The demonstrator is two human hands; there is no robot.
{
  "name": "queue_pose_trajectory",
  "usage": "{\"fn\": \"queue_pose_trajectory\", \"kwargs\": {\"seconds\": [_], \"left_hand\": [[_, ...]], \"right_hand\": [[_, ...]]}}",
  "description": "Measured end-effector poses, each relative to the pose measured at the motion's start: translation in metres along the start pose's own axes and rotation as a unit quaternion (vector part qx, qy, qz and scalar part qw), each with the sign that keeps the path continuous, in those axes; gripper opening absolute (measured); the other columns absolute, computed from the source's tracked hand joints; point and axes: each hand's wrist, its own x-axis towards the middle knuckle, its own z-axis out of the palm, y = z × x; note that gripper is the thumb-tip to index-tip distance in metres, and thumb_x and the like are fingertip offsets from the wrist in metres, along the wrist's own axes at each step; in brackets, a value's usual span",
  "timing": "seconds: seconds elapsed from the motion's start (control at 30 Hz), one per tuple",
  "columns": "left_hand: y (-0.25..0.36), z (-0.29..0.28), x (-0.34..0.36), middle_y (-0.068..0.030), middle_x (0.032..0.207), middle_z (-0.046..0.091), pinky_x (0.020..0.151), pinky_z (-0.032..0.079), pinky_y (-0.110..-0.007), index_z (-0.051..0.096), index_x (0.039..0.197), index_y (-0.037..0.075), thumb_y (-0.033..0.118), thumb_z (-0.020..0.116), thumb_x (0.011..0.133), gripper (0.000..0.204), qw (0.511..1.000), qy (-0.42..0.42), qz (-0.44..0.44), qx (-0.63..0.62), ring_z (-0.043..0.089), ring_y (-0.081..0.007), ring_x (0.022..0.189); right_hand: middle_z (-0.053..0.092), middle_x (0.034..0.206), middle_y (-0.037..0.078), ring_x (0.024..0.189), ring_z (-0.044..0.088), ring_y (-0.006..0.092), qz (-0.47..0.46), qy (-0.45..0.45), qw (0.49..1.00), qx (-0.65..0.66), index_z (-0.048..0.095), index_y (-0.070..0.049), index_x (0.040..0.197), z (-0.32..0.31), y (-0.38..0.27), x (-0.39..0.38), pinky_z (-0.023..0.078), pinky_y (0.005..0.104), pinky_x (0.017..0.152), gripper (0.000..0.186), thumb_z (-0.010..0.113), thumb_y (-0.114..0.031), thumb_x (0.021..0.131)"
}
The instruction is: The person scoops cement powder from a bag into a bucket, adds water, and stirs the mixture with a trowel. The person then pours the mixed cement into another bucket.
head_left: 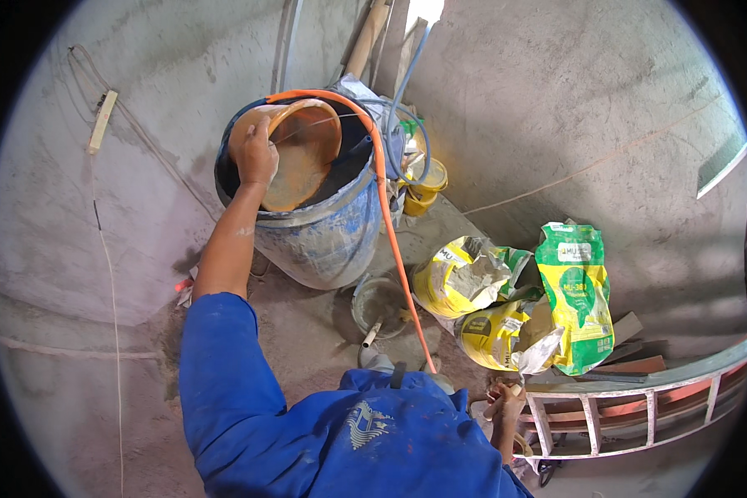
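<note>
The left hand is gripping the orange bucket, which is sitting tilted within the blue barrel, not yet clear; the right hand is holding a trowel near open bags.

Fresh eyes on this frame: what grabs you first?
The big scuffed blue barrel, upper left of centre, with the left hand gripping a tilted orange bucket at its mouth. Then the bright orange hose arching over the barrel and running down its right side. Right of centre, yellow-and-green bags, with the right hand holding a trowel just below.
</note>
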Motion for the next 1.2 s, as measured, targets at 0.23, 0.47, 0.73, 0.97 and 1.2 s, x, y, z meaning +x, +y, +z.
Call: {"fn": "queue_pose_trajectory", "kwargs": {"seconds": [0.23, 0.47, 0.73, 0.97, 1.2], "left_hand": [[-0.002, 0.0, -0.014, -0.0202, 0.121, 0.065, 0.101, 0.047, -0.043, 0.056, 0.134, 0.006, -0.005, 0.059, 0.08, 0.056, 0.995, -0.064, -0.048, -0.058, 0.06, -0.0398, 0.115], [0.001, -0.01, -0.025, -0.0192, 0.13, 0.06, 0.11, 0.039, -0.042, 0.054, 0.138, 0.006, -0.006, 0.062, 0.078, 0.061, 0.987, -0.08, -0.087, -0.106, 0.049, -0.0374, 0.13], [0.011, -0.014, -0.036, -0.0236, 0.126, 0.06, 0.105, 0.044, -0.045, 0.053, 0.128, 0.005, 0.009, 0.071, 0.079, 0.053, 0.975, -0.078, -0.095, -0.185, 0.057, -0.0408, 0.118], [-0.031, 0.016, -0.024, -0.0206, 0.12, 0.067, 0.101, 0.046, -0.046, 0.061, 0.128, 0.007, 0.015, 0.072, 0.08, 0.05, 0.982, -0.036, -0.13, -0.135, 0.061, -0.0377, 0.115], [-0.032, -0.019, 0.037, -0.023, 0.127, 0.065, 0.103, 0.046, -0.042, 0.058, 0.136, 0.006, 0.013, 0.056, 0.082, 0.054, 0.957, -0.075, -0.277, -0.049, 0.061, -0.0368, 0.121]], "right_hand": [[0.063, 0.084, 0.01, 0.058, 0.065, 0.0226, 0.013, -0.011, 1.0, 0.001, 0.051, -0.009, 0.107, 0.004, 0.011, 0.002, 0.052, 0.0348, 0.044, 0.034, 0.068, -0.001, 0.078], [0.061, 0.081, 0.011, 0.057, 0.063, 0.025, 0.034, -0.028, 0.998, 0.038, 0.047, -0.011, 0.104, 0.022, 0.009, 0.004, 0.052, 0.0377, 0.045, 0.036, 0.068, -0.003, 0.077], [0.061, 0.082, 0.011, 0.057, 0.063, 0.0263, 0.04, -0.019, 0.998, 0.054, 0.045, -0.012, 0.105, 0.018, 0.012, 0.0, 0.051, 0.0385, 0.045, 0.038, 0.067, -0.003, 0.076], [0.058, 0.082, 0.011, 0.057, 0.06, 0.0243, 0.042, -0.031, 0.996, 0.077, 0.044, -0.013, 0.106, 0.006, 0.015, -0.003, 0.049, 0.037, 0.044, 0.039, 0.066, -0.001, 0.076], [0.058, 0.084, 0.011, 0.058, 0.06, 0.0239, 0.061, -0.026, 0.992, 0.106, 0.042, -0.014, 0.109, -0.015, 0.038, 0.003, 0.049, 0.0363, 0.044, 0.043, 0.067, -0.003, 0.075]]}}
